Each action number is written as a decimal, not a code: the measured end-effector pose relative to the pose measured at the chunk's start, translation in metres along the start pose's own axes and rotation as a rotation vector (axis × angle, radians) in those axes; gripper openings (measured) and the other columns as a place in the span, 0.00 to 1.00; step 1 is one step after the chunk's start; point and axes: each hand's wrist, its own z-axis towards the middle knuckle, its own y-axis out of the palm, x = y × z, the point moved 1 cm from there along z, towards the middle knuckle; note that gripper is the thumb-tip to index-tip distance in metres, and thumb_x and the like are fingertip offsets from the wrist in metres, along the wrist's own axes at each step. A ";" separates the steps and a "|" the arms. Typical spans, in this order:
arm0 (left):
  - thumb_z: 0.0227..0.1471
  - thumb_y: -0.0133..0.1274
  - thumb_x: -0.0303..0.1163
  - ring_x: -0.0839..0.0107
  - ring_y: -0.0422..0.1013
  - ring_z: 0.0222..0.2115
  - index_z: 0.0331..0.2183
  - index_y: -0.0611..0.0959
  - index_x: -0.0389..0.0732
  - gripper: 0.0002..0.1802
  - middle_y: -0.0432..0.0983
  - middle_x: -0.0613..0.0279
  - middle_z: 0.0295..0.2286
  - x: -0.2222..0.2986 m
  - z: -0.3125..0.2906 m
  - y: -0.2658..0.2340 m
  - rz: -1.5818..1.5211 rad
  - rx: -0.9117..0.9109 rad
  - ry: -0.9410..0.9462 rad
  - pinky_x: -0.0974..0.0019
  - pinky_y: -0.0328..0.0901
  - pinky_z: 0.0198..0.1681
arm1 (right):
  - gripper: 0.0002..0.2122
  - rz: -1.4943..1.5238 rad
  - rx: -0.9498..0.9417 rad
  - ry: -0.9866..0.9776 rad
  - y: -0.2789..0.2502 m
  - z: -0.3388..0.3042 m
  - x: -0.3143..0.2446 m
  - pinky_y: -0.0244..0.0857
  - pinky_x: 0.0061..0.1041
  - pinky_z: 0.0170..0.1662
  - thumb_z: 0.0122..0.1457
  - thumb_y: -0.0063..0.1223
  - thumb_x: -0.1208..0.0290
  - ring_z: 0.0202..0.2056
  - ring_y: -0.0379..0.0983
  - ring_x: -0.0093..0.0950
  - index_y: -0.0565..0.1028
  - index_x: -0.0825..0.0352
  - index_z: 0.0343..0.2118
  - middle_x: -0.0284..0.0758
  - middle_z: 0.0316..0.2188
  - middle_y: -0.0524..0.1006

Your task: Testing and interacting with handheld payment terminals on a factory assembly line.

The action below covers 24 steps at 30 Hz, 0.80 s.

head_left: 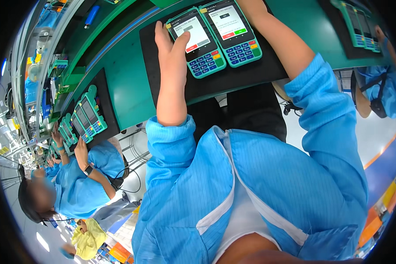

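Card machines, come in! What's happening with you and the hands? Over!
Left hand: thumb over screen of left machine. Right hand: beside right machine's top, partly out of frame. Both keypads uncovered.

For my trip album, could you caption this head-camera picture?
Left hand over one lit teal card terminal, another beside it, both on a black mat.

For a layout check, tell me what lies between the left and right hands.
From left hand to right hand, the head view shows the left payment terminal and right payment terminal, side by side on a black mat.
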 end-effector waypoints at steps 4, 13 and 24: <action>0.54 0.51 0.28 0.55 0.51 0.61 0.63 0.40 0.32 0.46 0.48 0.39 0.61 0.014 -0.002 -0.002 0.100 -0.108 0.021 0.61 0.48 0.62 | 0.09 0.037 -0.044 -0.042 -0.028 -0.001 0.001 0.64 0.40 0.48 0.53 0.48 0.71 0.43 0.68 0.47 0.72 0.70 0.35 0.51 0.37 0.71; 0.55 0.48 0.29 0.54 0.50 0.62 0.63 0.48 0.33 0.40 0.49 0.39 0.60 0.003 -0.001 -0.029 0.070 -0.122 0.018 0.57 0.49 0.62 | 0.32 1.260 -0.637 0.017 -0.121 0.002 -0.020 0.51 0.32 0.62 0.56 0.55 0.69 0.61 0.56 0.36 0.56 0.71 0.61 0.46 0.59 0.62; 0.51 0.55 0.29 0.54 0.62 0.53 0.62 0.52 0.36 0.42 0.57 0.43 0.56 0.003 0.004 -0.021 0.277 -0.213 0.138 0.58 0.63 0.53 | 0.54 1.058 -0.863 -0.138 -0.139 0.012 -0.024 0.48 0.30 0.63 0.38 0.68 0.67 0.62 0.52 0.38 0.42 0.67 0.66 0.54 0.62 0.52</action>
